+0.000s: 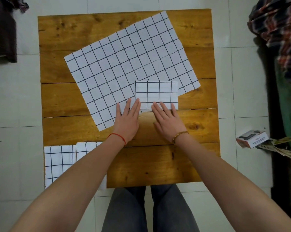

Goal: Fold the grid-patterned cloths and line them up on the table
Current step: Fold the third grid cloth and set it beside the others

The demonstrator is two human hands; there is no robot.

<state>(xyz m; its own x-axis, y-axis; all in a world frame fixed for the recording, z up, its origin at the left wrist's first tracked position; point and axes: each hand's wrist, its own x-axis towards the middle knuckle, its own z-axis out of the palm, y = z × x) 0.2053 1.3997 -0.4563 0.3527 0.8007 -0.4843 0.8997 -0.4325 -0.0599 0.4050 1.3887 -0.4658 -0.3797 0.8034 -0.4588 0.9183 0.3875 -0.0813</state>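
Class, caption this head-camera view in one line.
Both hands, left and right, press a folded grid cloth flat on the wooden table.

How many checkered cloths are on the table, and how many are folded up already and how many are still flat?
Folded grid cloths: 3, one under the fingertips and two in the near left corner
Flat unfolded grid cloths: 1
Total: 4 cloths on the wooden table

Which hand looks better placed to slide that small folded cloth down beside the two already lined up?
Probably the left hand: its fingers touch the folded cloth on the side nearer the row.
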